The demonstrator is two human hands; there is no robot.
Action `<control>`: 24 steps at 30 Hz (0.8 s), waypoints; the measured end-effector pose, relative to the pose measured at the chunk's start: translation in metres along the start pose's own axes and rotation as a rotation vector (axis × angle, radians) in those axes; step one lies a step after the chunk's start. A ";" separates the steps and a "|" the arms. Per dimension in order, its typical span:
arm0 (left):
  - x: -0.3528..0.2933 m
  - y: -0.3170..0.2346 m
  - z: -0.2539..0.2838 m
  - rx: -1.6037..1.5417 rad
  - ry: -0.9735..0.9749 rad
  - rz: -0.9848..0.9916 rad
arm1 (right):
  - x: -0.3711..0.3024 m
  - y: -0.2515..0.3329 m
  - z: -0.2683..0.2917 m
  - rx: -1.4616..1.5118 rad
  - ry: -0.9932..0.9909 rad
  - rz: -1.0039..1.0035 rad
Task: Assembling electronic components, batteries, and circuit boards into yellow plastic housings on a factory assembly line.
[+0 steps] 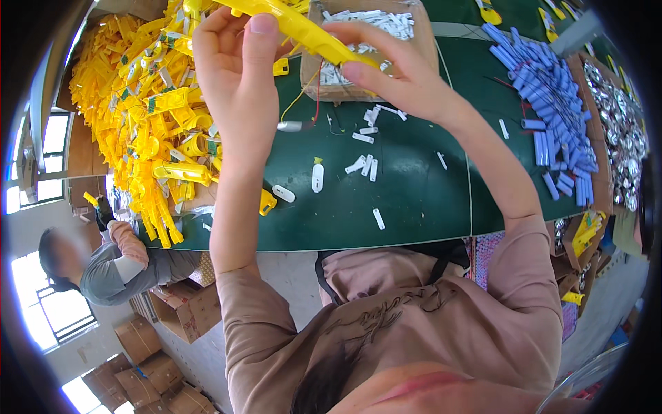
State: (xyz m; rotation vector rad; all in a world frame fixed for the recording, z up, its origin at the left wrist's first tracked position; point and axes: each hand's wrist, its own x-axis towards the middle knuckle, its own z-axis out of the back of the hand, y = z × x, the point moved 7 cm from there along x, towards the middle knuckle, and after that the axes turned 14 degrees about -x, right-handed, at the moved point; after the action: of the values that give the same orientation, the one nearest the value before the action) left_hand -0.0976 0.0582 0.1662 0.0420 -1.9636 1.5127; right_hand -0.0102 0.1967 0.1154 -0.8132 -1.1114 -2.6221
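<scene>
Both my hands are raised at the top of the view, holding a long yellow plastic housing (303, 29) that slants down to the right. My left hand (238, 76) has its thumb pressed on the housing's left part. The right hand (393, 72) pinches its right end between thumb and fingers. A thin red wire (318, 96) and a yellow wire (298, 96) hang below the housing, near a small white part (293, 126). The housing's far side and some of my fingertips are hidden.
A heap of yellow housings (138, 103) fills the left of the green table (414, 200). Behind stands a cardboard box (427, 48) of small white pieces. Blue cylindrical cells (545, 103) and a box of silvery cups (617, 131) lie right. Another person (114, 269) works at the left.
</scene>
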 end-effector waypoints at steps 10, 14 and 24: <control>-0.067 0.030 -0.047 -0.389 0.527 0.445 | -0.065 0.000 -0.047 1.275 0.275 -0.447; -0.068 0.036 -0.042 -0.470 0.366 0.368 | -0.088 0.018 -0.064 1.654 0.370 -0.479; -0.054 0.038 -0.003 0.039 0.187 -0.036 | -0.110 0.019 0.014 0.005 0.022 -0.440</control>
State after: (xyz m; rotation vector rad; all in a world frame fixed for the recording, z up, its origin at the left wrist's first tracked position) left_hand -0.0685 0.0545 0.1065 -0.0453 -1.7768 1.4766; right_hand 0.0946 0.1884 0.0742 -0.5896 -1.4290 -2.9629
